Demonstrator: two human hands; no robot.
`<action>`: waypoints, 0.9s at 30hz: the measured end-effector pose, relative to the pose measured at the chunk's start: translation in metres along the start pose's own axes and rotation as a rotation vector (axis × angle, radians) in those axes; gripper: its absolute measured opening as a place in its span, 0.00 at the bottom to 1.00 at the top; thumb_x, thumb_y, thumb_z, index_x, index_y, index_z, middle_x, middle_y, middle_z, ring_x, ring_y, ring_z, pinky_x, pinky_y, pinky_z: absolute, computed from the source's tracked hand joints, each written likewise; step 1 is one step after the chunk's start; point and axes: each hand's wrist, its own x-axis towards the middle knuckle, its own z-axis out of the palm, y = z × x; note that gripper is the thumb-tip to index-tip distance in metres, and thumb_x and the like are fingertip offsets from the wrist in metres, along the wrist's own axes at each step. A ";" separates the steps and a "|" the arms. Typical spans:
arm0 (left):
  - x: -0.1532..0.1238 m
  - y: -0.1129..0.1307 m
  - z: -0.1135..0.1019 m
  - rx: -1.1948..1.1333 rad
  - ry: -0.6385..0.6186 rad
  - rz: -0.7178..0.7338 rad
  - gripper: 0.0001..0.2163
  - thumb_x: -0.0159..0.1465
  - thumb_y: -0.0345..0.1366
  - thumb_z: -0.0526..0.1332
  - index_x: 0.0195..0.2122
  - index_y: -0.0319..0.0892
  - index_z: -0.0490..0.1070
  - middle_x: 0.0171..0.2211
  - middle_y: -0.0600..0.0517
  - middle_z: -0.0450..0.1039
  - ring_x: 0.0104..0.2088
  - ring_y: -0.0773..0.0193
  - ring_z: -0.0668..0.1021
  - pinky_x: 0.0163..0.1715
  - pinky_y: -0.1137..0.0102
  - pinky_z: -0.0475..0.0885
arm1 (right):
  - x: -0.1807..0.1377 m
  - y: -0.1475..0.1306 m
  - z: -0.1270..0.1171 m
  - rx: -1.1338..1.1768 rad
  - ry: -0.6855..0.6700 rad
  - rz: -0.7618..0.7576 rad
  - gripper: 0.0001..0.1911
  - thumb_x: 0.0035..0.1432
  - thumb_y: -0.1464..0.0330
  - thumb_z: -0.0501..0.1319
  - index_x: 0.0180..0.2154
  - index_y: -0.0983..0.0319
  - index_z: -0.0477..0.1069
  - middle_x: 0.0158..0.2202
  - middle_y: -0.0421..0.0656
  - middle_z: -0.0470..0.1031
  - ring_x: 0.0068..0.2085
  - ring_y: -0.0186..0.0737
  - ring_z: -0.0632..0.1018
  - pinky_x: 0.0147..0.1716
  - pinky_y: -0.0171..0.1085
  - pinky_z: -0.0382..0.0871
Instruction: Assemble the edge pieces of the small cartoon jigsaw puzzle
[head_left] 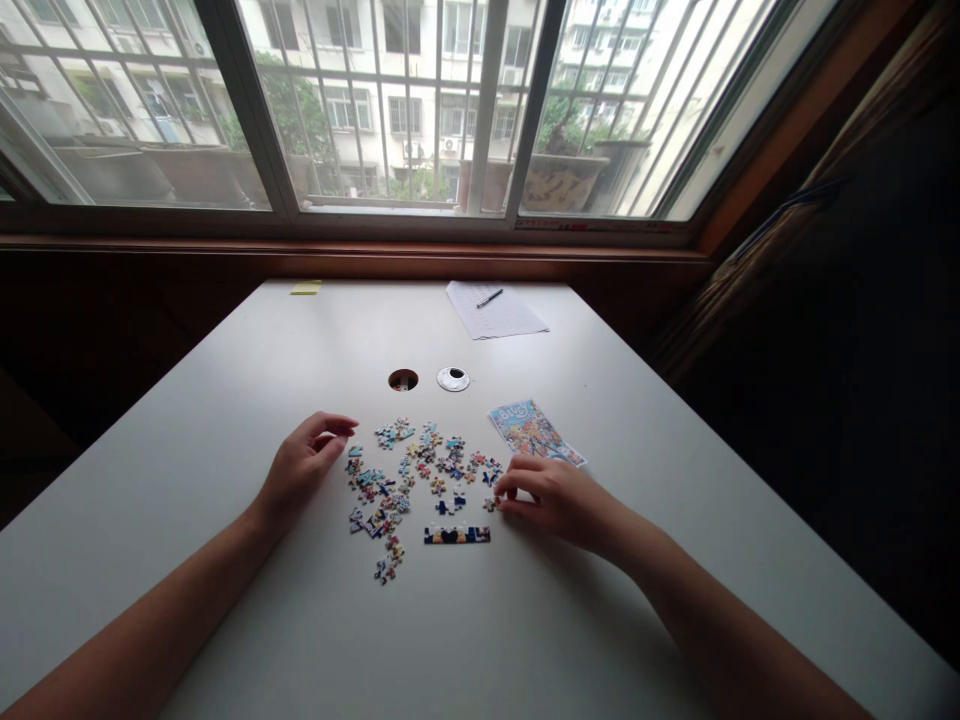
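Loose jigsaw puzzle pieces (381, 490) lie scattered over the middle of the white table. My left hand (306, 455) rests at their left edge, fingers loosely curved and apart from the thumb, with nothing visible in it. On the right, my right hand (544, 492) has its thumb and fingertips closed at a small puzzle piece (491, 504) low over the table; the fingers partly hide the grip. Just below the loose pieces lies a joined strip of puzzle (457, 536), dark blue and yellow with a dark heart-like shape. A colourful picture card (534, 432) lies beyond my right hand.
Farther back, the white table (337, 330) has a round cable hole (403, 380) and a round silver cover (453, 379). A pen (490, 298) lies on paper sheets (499, 318) near the far edge. Yellow sticky notes (306, 287) lie at the far left, before a barred window.
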 end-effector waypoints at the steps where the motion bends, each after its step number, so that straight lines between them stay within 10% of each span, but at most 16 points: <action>1: 0.000 0.000 0.000 -0.001 0.000 0.000 0.12 0.62 0.39 0.60 0.43 0.41 0.76 0.43 0.46 0.77 0.45 0.55 0.79 0.48 0.62 0.75 | 0.000 0.000 0.001 0.001 -0.006 0.002 0.07 0.66 0.66 0.61 0.42 0.57 0.78 0.40 0.43 0.76 0.37 0.38 0.78 0.39 0.36 0.69; 18: -0.001 0.003 0.001 0.027 -0.020 0.027 0.11 0.63 0.38 0.59 0.44 0.42 0.75 0.43 0.47 0.76 0.45 0.55 0.79 0.49 0.60 0.74 | 0.002 -0.007 0.011 0.027 0.053 -0.004 0.12 0.68 0.68 0.58 0.44 0.52 0.80 0.42 0.43 0.74 0.34 0.34 0.77 0.35 0.32 0.68; 27: -0.005 0.009 0.003 0.263 -0.099 0.359 0.08 0.65 0.33 0.58 0.40 0.45 0.77 0.40 0.48 0.75 0.44 0.56 0.75 0.45 0.62 0.73 | 0.005 -0.006 0.008 0.014 0.130 -0.034 0.12 0.69 0.69 0.56 0.43 0.57 0.79 0.42 0.46 0.76 0.37 0.37 0.78 0.37 0.34 0.70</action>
